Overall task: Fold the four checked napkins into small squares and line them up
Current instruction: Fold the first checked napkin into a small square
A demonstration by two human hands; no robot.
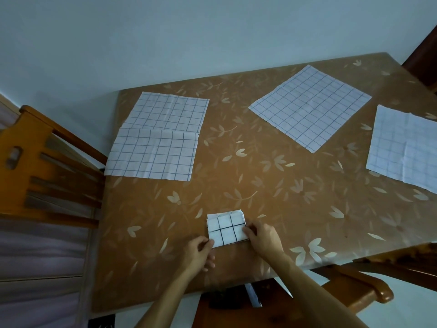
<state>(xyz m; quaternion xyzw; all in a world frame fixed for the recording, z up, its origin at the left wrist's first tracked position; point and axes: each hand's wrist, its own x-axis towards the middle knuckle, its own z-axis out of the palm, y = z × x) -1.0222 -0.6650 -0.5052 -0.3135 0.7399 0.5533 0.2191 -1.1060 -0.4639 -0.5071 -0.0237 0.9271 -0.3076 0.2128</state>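
A checked napkin folded into a small square (224, 227) lies near the table's front edge. My left hand (199, 253) pinches its lower left corner. My right hand (263, 237) grips its right edge with curled fingers. Three other white napkins with dark grid lines lie spread out flat: the left napkin (156, 138) at the table's left edge with a crease across its middle, the middle napkin (309, 106) turned like a diamond at the back, and the right napkin (404, 147) partly cut off by the frame.
The table (260, 185) has a brown cover with a pale leaf pattern. A wooden chair (35, 166) stands at the left, another chair (354, 290) at the front right, and a dark chair back (423, 58) at the far right corner. A pale wall is behind.
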